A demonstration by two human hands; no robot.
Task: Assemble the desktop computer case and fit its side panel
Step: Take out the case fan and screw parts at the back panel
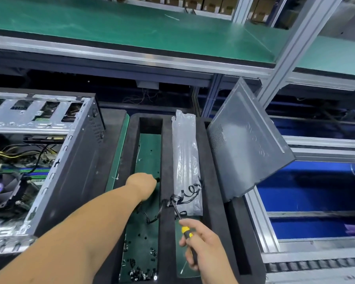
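At the left of the bench (pixel 316 187), our open computer case (pixel 55 167) lies with its motherboard, fan and yellow-and-black wiring exposed: by our reading, the inside work is largely done but the case is not yet closed. The side panel (pixel 248 144) that must cover it leans tilted at the far right, well apart from the case, against the right wall of a black foam tray (pixel 167 152); fitting it is the main step left, as we judge it. Between case and panel, the tray's two long compartments hold our small parts. A clear plastic bag (pixel 186 162) lies in the right one, black twist ties curled over its near end. Our left hand (pixel 143 186) reaches into the left compartment, its grip clenched on a small dark piece we cannot identify, possibly a screw. Our right hand (pixel 203 242), at the near end of the right compartment, has its grip wrapped around a yellow-and-black screwdriver (pixel 186 230), tip pointing toward the bag. Loose black screws (pixel 141 271) are scattered at the near end of the left compartment, ready for fastening the panel.
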